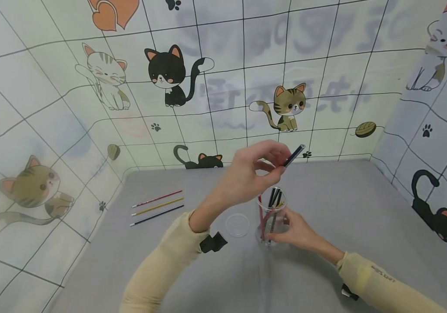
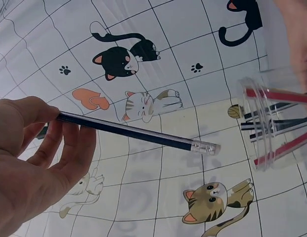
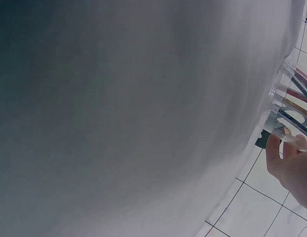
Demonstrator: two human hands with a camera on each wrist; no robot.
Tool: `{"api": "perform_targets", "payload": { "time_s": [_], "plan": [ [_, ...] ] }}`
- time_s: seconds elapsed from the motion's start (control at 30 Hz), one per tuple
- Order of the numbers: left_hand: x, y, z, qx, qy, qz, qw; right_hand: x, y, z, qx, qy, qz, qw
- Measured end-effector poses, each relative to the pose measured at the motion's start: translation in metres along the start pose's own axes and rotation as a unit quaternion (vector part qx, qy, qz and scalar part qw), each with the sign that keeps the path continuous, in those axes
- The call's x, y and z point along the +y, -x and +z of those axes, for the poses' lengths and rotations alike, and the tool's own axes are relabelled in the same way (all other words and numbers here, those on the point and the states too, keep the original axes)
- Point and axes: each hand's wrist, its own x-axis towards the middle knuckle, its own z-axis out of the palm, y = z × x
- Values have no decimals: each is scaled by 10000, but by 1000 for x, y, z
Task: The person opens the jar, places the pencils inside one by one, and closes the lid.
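A dark blue pencil (image 2: 128, 130) with a white eraser end is pinched between the thumb and fingers of my left hand (image 1: 252, 171), up above the table. In the left wrist view its eraser end points toward the cup. My right hand (image 1: 299, 230) grips the lower side of a clear plastic cup (image 1: 272, 208), which stands upright on the table. Several pencils (image 1: 273, 198), dark, red and yellow, lean inside it. In the right wrist view the right hand (image 3: 291, 165) shows at the edge, fingers around the cup's side.
Left of the hands, a red pencil (image 1: 157, 198), a yellow pencil (image 1: 157, 207) and a dark blue pencil (image 1: 157, 215) lie side by side. A clear round lid (image 1: 237, 225) lies beside the cup. Cat-printed cloth walls (image 1: 227, 52) enclose the grey table (image 1: 207, 278).
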Motion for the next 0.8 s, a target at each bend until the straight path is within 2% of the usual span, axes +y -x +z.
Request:
{"api": "perform_targets", "payload": {
  "time_s": [0.2,0.8],
  "plan": [
    [-8,-1,9,-28,24,-15,10000,-1,0,0,-11,-96,30,9999],
    [-38,16,21,-39,-401,-329,9986,1,1,-1,-12,-49,-70,10000]
  ]
}}
